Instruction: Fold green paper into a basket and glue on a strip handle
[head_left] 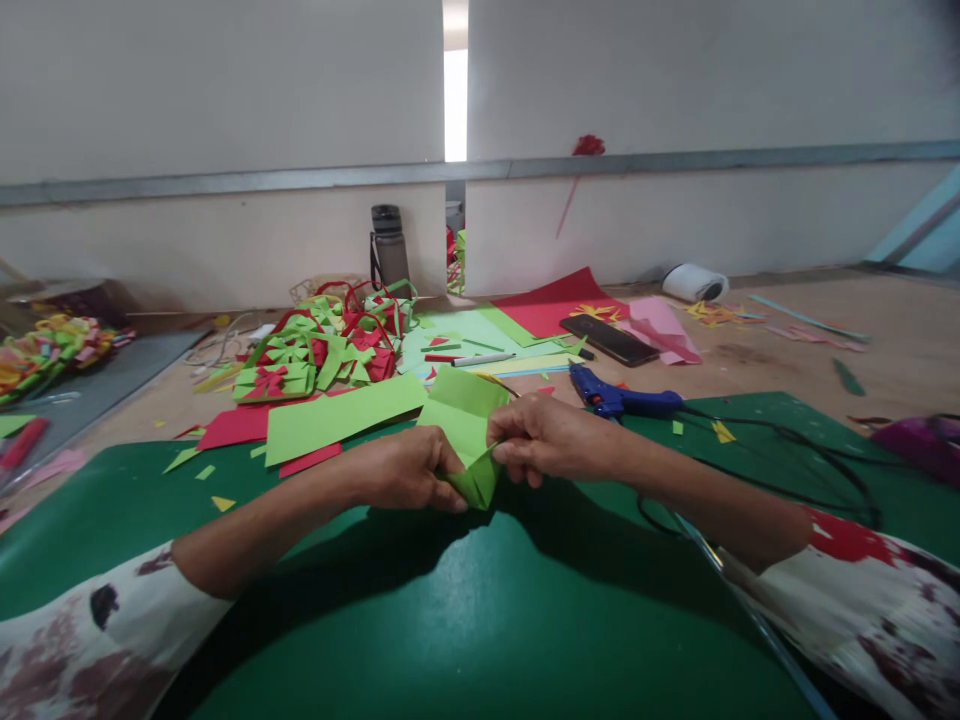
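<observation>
A light green sheet of paper (463, 410) is held between my two hands over the green mat (480, 620). Its near end is folded to a point, and its far part stands up a little with creases across it. My left hand (420, 468) is closed on the left side of the folded end. With thumb and fingers pinched, my right hand (534, 440) grips the paper's right edge. Left of the sheet lies a flat light green strip (341, 418), partly over red paper pieces (234, 428).
A blue glue gun (622, 397) with a black cord lies right of my hands. Behind are a phone (609, 340), red paper (555, 300), a pen (484, 359), folded paper bags (322, 350) and a bottle (388, 250). A metal ruler-like strip (742, 600) lies under my right forearm.
</observation>
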